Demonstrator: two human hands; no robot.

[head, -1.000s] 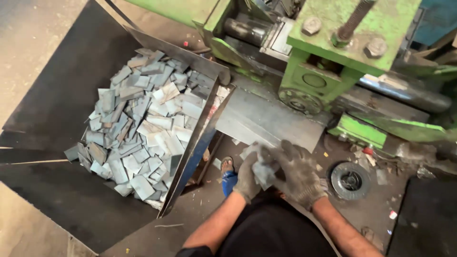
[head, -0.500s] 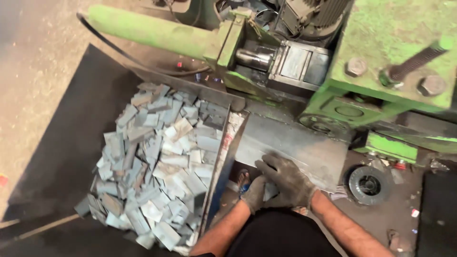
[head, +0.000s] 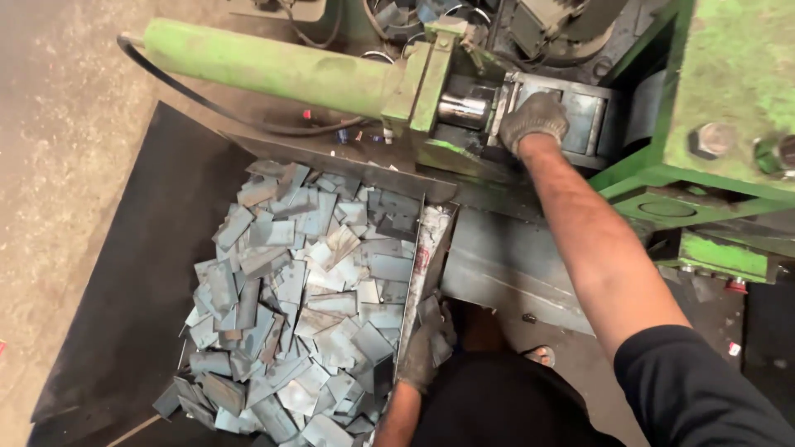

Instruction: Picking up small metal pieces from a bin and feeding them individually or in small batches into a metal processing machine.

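Two gloved hands are busy here, each in its own place. The right hand point(head: 534, 122) is stretched far forward, up at the grey metal block point(head: 580, 116) in the mouth of the big green machine point(head: 729, 74). Its grip looks curled over the block's front edge, pressing on it — I cannot tell if it holds a small piece under the glove. Just to the left of that hand sits a shiny steel rod point(head: 461, 109), and past it the long green cylinder point(head: 265, 70) with a black hose point(head: 207, 103) running under it.

The left hand point(head: 426, 352) is low and close to the body. Its grip is clenched on the thin metal wall of the bin point(head: 411, 306), right at the top edge, maybe with a small plate tucked in too — it is hard to see. To the left of that hand lies the heap of flat grey metal pieces point(head: 306, 306), piled every which way inside the bin.

To the right of the left hand, a slanted steel chute point(head: 505, 265) runs down from the machine.

I think the step in hand is setting something at the block. The next move calls for care: fingers should come clear of the block, and the left hand should stay steady on the wall.
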